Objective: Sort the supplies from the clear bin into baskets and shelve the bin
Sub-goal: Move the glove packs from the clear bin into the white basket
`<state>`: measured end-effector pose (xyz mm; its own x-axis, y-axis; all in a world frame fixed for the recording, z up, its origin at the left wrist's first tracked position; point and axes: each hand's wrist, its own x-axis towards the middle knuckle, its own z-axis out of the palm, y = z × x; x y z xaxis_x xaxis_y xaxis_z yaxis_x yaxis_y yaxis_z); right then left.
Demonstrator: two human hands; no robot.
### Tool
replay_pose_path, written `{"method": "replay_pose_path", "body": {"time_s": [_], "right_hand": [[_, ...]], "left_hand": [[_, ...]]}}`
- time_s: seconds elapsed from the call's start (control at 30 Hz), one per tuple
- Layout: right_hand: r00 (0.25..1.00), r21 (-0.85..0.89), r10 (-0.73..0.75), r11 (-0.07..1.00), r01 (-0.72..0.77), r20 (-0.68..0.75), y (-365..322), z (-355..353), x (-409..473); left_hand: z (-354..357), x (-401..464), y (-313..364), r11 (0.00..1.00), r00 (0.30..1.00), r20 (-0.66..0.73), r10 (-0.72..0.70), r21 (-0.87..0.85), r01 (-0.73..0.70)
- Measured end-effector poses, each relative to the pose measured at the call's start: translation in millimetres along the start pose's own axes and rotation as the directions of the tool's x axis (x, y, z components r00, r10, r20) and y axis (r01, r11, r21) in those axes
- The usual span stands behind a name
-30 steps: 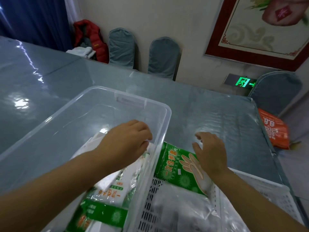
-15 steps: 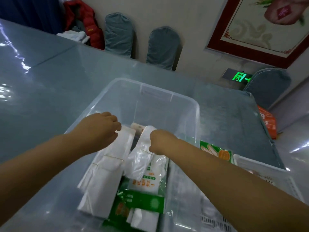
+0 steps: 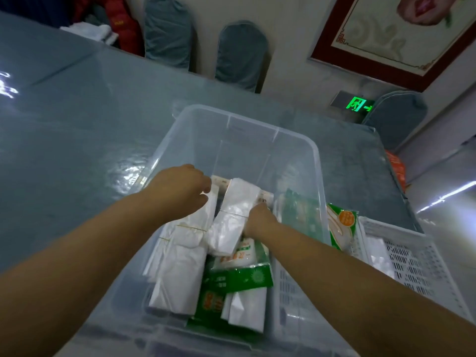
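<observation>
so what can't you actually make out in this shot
Head view only:
- Fingertips of the left hand and right hand: curled under, hidden by the hands' backs and the white bag bundles.
- Print on the green glove packet: too blurred to read.
- Near wall of the clear bin: cut off by the bottom edge.
- Contents of the white basket: partly hidden behind the right forearm.

Dim, soft focus — glare on table (image 3: 77, 119)
</observation>
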<state>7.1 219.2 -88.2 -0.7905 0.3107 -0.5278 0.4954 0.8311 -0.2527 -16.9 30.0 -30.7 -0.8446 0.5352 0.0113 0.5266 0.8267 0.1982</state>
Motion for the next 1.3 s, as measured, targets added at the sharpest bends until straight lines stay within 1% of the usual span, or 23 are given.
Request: {"method": "replay_pose_path", "body": {"time_s": [0.03,0.1,0.13,0.23,0.27,0.33,0.4,0.47,0.57,0.67,0.7,0.77,0.8,0.83,0.87,0.9,0.93,0.97,1.0,1.03,1.1,1.17,1.3], "right_hand": [[1.000,0.117,0.008,0.993,-0.007,-0.004,-5,-8,-2],[1.000,0.402,0.023,0.915,-0.021,-0.001,-18,-29,-6],[0.999,0.485,0.007,0.874,0.012,-0.038,-24,-39,-10],[0.964,0.551,-0.062,0.810,0.201,-0.260,-36,-59,-28],[0.934,0.564,-0.100,0.773,0.289,-0.342,-39,-63,-36],[0.871,0.575,-0.199,0.682,0.453,-0.449,-44,-67,-47],[0.842,0.597,-0.278,0.604,0.528,-0.462,-49,-68,-57],[0.845,0.659,-0.314,0.530,0.535,-0.433,-52,-67,-64],[0.853,0.698,-0.361,0.495,0.517,-0.377,-55,-69,-69],[0.818,0.713,-0.478,0.447,0.540,-0.321,-54,-70,-71],[0.805,0.737,-0.513,0.412,0.536,-0.298,-54,-71,-71],[0.796,0.788,-0.538,0.346,0.509,-0.278,-54,-72,-70],[0.817,0.803,-0.500,0.341,0.489,-0.286,-54,-72,-66],[0.854,0.795,-0.427,0.384,0.469,-0.297,-52,-71,-59],[0.889,0.760,-0.333,0.473,0.446,-0.315,-49,-68,-51],[0.904,0.662,-0.261,0.617,0.425,-0.338,-44,-63,-40],[0.909,0.459,-0.258,0.797,0.392,-0.328,-38,-56,-28],[0.920,0.182,-0.297,0.920,0.348,-0.254,-32,-47,-20],[0.931,-0.063,-0.336,0.942,0.330,-0.144,-27,-35,-12],[0.937,-0.202,-0.347,0.921,0.333,-0.040,-23,-22,-6],[0.936,-0.274,-0.338,0.895,0.352,0.097,-17,7,2],[0.939,-0.319,-0.325,0.884,0.343,0.109,-11,33,9],[0.948,-0.384,-0.319,0.875,0.296,0.004,1,54,18]], "left_hand": [[-1,-1,0,1.000,1.000,0.008,0.004,-0.005,-0.004],[-2,-3,2,0.999,1.000,0.014,0.022,-0.032,-0.021],[-2,-3,5,0.998,1.000,0.010,0.028,-0.060,-0.028],[-5,-1,12,0.967,0.999,0.034,-0.004,-0.255,0.012],[-6,-1,13,0.926,0.997,0.075,-0.021,-0.374,0.048],[-11,-2,16,0.764,0.985,0.172,-0.006,-0.635,0.115],[-15,-5,17,0.566,0.981,0.181,0.065,-0.817,0.113],[-19,-6,20,0.429,0.986,0.128,0.105,-0.900,0.071],[-26,-6,22,0.373,0.996,0.031,0.087,-0.928,-0.004],[-27,-6,16,0.301,0.999,0.039,-0.031,-0.952,0.047],[-25,-5,14,0.328,0.994,0.046,-0.101,-0.942,0.077],[-21,-4,10,0.482,0.963,-0.007,-0.269,-0.867,0.128],[-19,-4,8,0.582,0.943,-0.071,-0.326,-0.801,0.141],[-18,-2,6,0.678,0.922,-0.142,-0.359,-0.719,0.153],[-17,-2,5,0.747,0.902,-0.209,-0.377,-0.644,0.162],[-16,-1,3,0.789,0.881,-0.269,-0.389,-0.591,0.168],[-15,-1,0,0.810,0.857,-0.320,-0.404,-0.561,0.172],[-15,0,-2,0.819,0.831,-0.361,-0.423,-0.544,0.180],[-14,0,-5,0.823,0.806,-0.392,-0.444,-0.534,0.193],[-14,1,-7,0.823,0.785,-0.412,-0.463,-0.529,0.208],[-13,2,-12,0.807,0.768,-0.412,-0.490,-0.548,0.221],[-14,2,-15,0.786,0.772,-0.392,-0.500,-0.579,0.216],[-15,1,-12,0.788,0.796,-0.367,-0.482,-0.578,0.210]]}}
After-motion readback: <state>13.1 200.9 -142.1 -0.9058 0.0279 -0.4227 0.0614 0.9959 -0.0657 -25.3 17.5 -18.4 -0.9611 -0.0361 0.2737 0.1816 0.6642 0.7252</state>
